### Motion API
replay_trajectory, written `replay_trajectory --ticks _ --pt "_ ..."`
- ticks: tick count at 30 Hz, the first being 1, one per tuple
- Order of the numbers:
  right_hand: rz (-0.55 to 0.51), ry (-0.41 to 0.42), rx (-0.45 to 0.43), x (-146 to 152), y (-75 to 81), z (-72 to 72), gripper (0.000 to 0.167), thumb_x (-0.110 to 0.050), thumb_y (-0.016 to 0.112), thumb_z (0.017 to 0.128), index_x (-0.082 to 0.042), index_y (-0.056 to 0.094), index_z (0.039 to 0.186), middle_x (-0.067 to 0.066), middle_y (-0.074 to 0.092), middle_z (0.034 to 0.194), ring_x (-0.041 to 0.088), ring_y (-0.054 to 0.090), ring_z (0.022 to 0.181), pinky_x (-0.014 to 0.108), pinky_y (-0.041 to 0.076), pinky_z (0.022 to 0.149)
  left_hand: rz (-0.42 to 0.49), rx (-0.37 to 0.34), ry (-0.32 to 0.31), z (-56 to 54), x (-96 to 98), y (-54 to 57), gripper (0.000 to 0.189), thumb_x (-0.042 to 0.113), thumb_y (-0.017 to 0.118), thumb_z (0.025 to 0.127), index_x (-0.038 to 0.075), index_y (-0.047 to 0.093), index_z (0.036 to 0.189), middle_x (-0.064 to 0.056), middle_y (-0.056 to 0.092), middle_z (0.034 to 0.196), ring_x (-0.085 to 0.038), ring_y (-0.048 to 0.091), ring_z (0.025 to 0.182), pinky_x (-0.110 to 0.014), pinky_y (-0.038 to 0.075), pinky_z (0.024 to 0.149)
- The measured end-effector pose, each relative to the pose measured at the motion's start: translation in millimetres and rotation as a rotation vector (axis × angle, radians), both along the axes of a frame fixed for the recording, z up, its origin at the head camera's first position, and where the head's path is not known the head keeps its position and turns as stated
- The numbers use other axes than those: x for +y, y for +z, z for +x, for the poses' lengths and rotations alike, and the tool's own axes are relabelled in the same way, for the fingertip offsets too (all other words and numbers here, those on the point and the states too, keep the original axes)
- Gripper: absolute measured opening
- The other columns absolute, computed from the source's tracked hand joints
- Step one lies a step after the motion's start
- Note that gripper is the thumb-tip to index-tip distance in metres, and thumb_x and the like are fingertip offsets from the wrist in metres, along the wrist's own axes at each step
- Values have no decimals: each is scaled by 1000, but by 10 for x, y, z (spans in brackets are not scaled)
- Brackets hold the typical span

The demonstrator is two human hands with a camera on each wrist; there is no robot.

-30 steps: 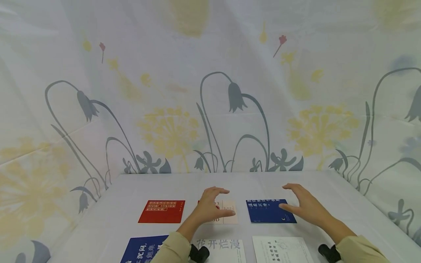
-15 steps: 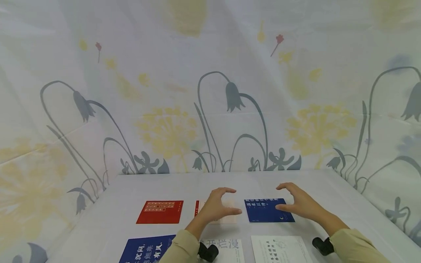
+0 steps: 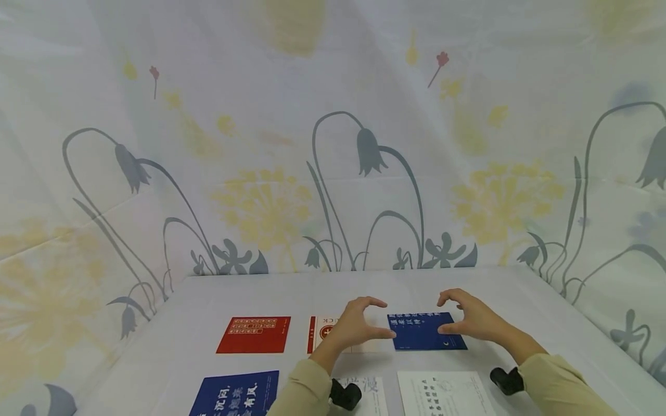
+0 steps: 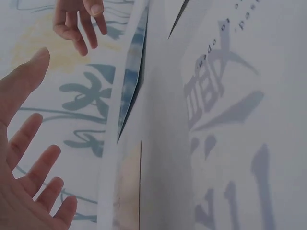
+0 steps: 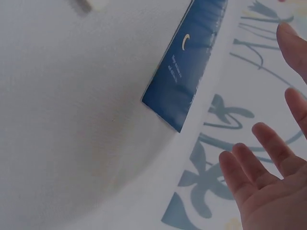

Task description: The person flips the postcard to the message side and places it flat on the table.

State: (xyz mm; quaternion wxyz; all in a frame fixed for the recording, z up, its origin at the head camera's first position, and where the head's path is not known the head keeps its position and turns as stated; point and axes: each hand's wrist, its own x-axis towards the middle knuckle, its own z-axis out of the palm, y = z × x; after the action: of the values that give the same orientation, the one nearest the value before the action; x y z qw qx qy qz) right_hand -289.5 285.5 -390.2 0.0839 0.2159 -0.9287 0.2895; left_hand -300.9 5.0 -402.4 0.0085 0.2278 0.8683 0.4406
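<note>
Both hands hover over a white table, facing each other across a blue card [image 3: 418, 335] with white lettering and a small moon. My left hand [image 3: 356, 326] is above the cream and red card [image 3: 319, 332], partly covering it, thumb and fingers apart with nothing between them. On the blue card's right side, my right hand [image 3: 476, 320] holds a similar spread, its thumb overlapping the card's edge in the head view. The right wrist view shows the right hand [image 5: 273, 177] empty, apart from the blue card [image 5: 184, 67]. Empty too is the left hand [image 4: 33, 177] in the left wrist view.
A red card [image 3: 255, 335] lies at the left of the back row. The front row has a blue card with large lettering [image 3: 236, 393], a white card [image 3: 372, 398] partly behind the left sleeve, and another white card [image 3: 444, 393]. A flowered curtain [image 3: 260, 144] stands behind.
My left hand has moved right, toward the blue card, uncovering more of the cream and red card. The right hand has shifted slightly left. The cards lie where they were.
</note>
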Motion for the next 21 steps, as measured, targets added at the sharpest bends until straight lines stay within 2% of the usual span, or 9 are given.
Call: replay_trajectory --ticks 11,18,21 --pt "-17 34 -68 16 -19 -27 42 -18 83 68 -9 51 93 15 55 110 48 45 112 60 40 90 -32 -40 3 -14 195 -71 50 34 84 66 23 64 110 -6 47 135 -31 34 129 -53 33 100" --pt "-21 109 -131 27 -21 -73 39 -19 83 67 -10 51 88 14 54 108 49 44 111 63 37 90 -130 -10 -30 -69 294 -81 49 36 85 64 20 66 107 -2 49 131 -27 34 128 -49 33 101" --pt "1 108 -153 31 -42 -98 40 -20 84 65 -12 51 88 14 54 110 47 44 111 64 37 89 -167 9 -47 -100 354 -91 47 36 86 64 20 67 104 -1 51 128 -26 36 125 -47 35 100"
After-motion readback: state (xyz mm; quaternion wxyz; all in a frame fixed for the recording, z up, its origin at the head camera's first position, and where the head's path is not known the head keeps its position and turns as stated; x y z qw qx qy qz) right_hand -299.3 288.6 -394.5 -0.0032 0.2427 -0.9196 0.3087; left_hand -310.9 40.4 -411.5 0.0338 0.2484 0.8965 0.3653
